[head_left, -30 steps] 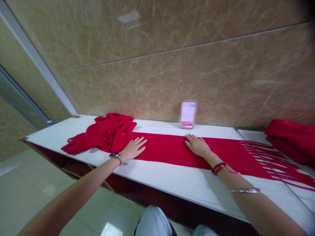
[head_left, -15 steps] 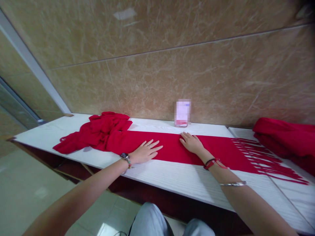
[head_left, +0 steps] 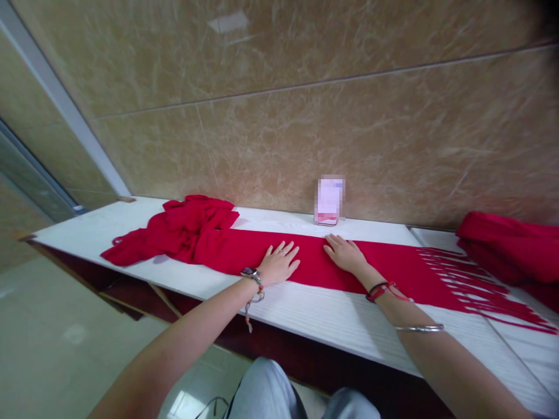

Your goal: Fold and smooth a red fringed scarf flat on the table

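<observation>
A red fringed scarf (head_left: 393,267) lies along the white tabletop, flat through its middle and right part, with its fringe spread at the right end. Toward the left it is bunched in a loose heap. My left hand (head_left: 280,265) rests on the flat stretch with its fingers spread, the wrist over the near edge of the cloth. Farther right, my right hand (head_left: 346,255) lies palm down on the same cloth, open, its fingertips by the far edge. Neither hand grips the fabric.
A phone (head_left: 329,201) with a blurred screen stands against the marbled wall (head_left: 262,139) behind the scarf. More folded red cloth (head_left: 510,244) lies at the far right. The table's near edge (head_left: 332,326) runs just above my knees.
My left hand has slid right along the scarf, closer to my right hand. My right hand stays in place on the cloth. The view has shifted slightly.
</observation>
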Motion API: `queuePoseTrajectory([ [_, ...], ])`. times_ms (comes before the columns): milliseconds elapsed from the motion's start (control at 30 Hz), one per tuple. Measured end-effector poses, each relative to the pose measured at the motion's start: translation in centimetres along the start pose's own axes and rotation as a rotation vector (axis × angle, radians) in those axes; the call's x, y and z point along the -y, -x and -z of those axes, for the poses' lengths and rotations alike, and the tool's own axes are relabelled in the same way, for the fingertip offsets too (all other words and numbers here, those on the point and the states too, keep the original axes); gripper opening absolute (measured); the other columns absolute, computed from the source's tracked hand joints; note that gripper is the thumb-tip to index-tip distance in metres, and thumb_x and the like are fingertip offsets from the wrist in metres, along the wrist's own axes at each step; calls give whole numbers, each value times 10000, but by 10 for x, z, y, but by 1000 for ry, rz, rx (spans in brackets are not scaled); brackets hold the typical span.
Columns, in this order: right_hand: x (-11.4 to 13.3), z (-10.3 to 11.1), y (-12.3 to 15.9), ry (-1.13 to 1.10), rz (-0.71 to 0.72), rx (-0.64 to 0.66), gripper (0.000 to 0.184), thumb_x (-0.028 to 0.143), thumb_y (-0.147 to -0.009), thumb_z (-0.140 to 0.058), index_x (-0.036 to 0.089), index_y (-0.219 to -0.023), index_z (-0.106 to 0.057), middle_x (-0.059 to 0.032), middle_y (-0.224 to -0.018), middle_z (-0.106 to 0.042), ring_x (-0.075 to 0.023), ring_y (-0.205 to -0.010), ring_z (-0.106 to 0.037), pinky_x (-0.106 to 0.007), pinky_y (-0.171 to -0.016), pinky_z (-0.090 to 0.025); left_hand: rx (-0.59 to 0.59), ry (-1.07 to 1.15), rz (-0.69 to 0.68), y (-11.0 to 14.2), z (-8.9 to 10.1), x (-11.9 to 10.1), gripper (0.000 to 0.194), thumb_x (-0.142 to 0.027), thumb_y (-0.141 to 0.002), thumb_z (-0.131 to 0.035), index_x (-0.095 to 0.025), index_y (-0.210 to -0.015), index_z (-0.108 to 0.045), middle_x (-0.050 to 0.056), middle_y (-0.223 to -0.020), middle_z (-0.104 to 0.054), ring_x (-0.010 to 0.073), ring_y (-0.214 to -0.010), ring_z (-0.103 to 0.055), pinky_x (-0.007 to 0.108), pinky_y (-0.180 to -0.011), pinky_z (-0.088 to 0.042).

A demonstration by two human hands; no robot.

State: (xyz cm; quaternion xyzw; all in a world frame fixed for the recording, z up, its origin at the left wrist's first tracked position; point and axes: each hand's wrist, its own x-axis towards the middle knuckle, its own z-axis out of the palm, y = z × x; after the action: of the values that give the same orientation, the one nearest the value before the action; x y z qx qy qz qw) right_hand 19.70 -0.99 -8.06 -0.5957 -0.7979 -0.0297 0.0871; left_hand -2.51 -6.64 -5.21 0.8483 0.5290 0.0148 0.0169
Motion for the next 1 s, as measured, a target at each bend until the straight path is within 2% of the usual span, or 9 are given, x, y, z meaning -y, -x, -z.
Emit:
queuePoseTrajectory([
  [67, -1, 1, 0, 1, -3, 8, 462, 342, -910, -271, 151, -1322, -356, -91, -1388, -355, -221, -1273, -296, -427, -1017, -261, 6, -6, 3, 1, -3, 15, 498, -454, -907, -226, -274, -1371, -256, 17, -1453, -194, 237, -1321, -165, 473, -1041, -169],
  [233, -1, -1, 0, 2, -2, -3, 469, 349, -907, -266, 153, -1324, -355, -90, -1390, -352, -226, -1274, -293, -429, -1021, -253, 35, -44, 264, 32, 3, 95, 551, -497, -890, -219, -259, -1387, -222, 37, -1460, -152, 261, -1324, -146, 492, -1030, -175],
  [333, -1, -2, 0, -5, -16, -12, 474, 345, -901, -276, 151, -1326, -352, -100, -1386, -356, -235, -1271, -300, -436, -1011, -271, -9, -84, 334, 49, 3, 124, 536, -468, -894, -210, -246, -1380, -249, 38, -1455, -174, 245, -1322, -161, 465, -1035, -183],
  [433, 1, 1, 2, -11, -12, -92, 483, 330, -892, -291, 145, -1338, -325, -117, -1399, -328, -247, -1286, -267, -477, -1005, -264, -47, -98, 340, 52, -1, 129, 526, -463, -892, -224, -254, -1372, -269, 30, -1446, -210, 232, -1318, -182, 447, -1035, -193],
  [567, 21, 13, 5, -46, 114, -220, 464, 311, -894, -279, 137, -1318, -355, -115, -1416, -293, -228, -1316, -187, -481, -1036, -200, -60, -83, 345, 51, -2, 122, 519, -460, -890, -242, -258, -1366, -279, 33, -1443, -225, 227, -1313, -197, 446, -1034, -191],
  [700, 82, 22, 5, -159, 194, -95, 502, 346, -900, -266, 92, -1327, -338, -130, -1419, -279, -238, -1315, -188, -455, -1040, -205, -63, -65, 343, 52, 0, 121, 510, -459, -889, -258, -263, -1358, -293, 33, -1441, -229, 224, -1314, -193, 445, -1034, -183],
  [867, 175, 15, -5, -263, 212, 1, 557, 386, -900, -263, 64, -1354, -279, -144, -1428, -244, -247, -1315, -179, -483, -1045, -161, -81, -56, 336, 52, -3, 123, 504, -455, -891, -261, -264, -1356, -298, 36, -1440, -236, 225, -1314, -195, 450, -1037, -171],
  [933, 192, 11, -7, -266, 228, 42, 541, 385, -901, -257, 95, -1356, -290, -123, -1429, -249, -249, -1313, -185, -496, -1045, -144, -81, -58, 336, 52, -4, 124, 503, -454, -891, -261, -263, -1355, -302, 38, -1439, -237, 227, -1312, -200, 450, -1036, -173],
  [1000, 191, 7, -6, -244, 241, 75, 518, 384, -902, -244, 137, -1354, -309, -98, -1428, -261, -252, -1309, -200, -514, -1037, -144, -82, -62, 336, 52, -4, 123, 507, -457, -890, -261, -263, -1356, -299, 38, -1440, -237, 227, -1311, -202, 448, -1035, -179],
])
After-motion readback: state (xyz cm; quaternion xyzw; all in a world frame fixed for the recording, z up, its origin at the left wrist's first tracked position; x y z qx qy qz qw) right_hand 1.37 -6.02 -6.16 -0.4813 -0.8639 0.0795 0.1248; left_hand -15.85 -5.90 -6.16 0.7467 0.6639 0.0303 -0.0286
